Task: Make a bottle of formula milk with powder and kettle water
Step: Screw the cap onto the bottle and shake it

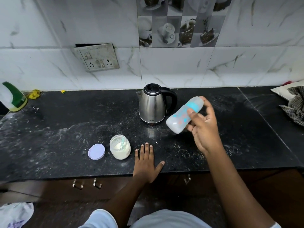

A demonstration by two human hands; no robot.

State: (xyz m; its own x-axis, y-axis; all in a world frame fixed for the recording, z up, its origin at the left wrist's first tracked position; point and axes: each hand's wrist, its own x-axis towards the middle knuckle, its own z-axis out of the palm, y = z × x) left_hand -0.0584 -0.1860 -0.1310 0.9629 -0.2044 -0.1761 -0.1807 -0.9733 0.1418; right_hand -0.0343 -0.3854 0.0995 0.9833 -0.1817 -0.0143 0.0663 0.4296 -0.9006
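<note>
My right hand (204,127) grips a capped baby bottle (182,116) with a blue ring and coloured dots. The bottle is tilted above the black counter, its base down to the left, and whitish liquid shows inside. A steel kettle (152,106) with a black lid and handle stands just left of the bottle, lid closed. Nearer the front sits an open glass jar of white powder (120,148) with a scoop inside. Its lilac lid (96,152) lies flat to the left. My left hand (146,163) rests flat on the counter beside the jar, fingers straight.
The black speckled counter (65,129) is dusted with powder. A green-capped spray bottle (14,97) stands at the far left, and a checked cloth (294,104) lies at the far right. A socket panel (97,57) is on the tiled wall. Drawer handles (87,184) show below the front edge.
</note>
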